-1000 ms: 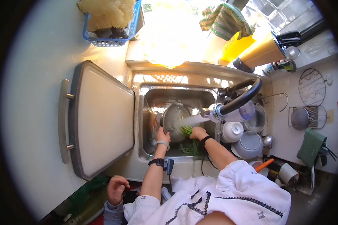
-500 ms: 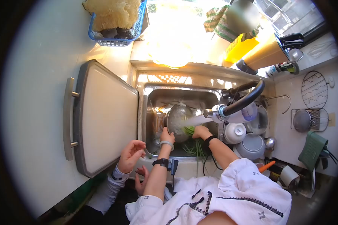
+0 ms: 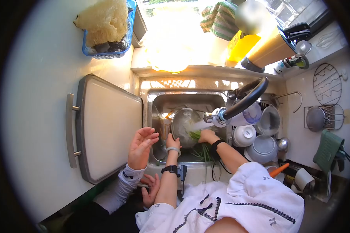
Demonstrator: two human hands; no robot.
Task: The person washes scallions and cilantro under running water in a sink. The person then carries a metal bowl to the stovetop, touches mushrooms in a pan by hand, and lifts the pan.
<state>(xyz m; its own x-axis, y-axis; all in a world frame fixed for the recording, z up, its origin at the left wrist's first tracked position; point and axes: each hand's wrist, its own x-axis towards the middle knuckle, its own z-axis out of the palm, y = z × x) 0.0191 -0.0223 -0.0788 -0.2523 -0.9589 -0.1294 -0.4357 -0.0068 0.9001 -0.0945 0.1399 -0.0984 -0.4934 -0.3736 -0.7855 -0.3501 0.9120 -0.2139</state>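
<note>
In a steel sink (image 3: 216,101), gripping a metal bowl (image 3: 175,126) by its rim with left hand (image 3: 172,143) fingers while clasping in the right hand (image 3: 207,136), at the bowl's edge, slender green stalks (image 3: 195,135), likely light, bendy, slippery, best held mid-bundle.

My sink, read as a clock with 12 straight ahead of me.
In the sink (image 3: 189,92) sits a bowl (image 3: 176,121), my left hand (image 3: 172,143) at its 7 o'clock rim, my right hand (image 3: 207,136) at its 4 with greens (image 3: 195,135) reaching over its edge. Outside the sink, a handled panel (image 3: 111,128) lies at 9, a basket (image 3: 105,56) between 10 and 11, a knife block (image 3: 270,50) between 1 and 2, an upturned bowl (image 3: 239,136) at 3; a co-worker's hand (image 3: 140,150) is at 8, beside the panel.
</note>
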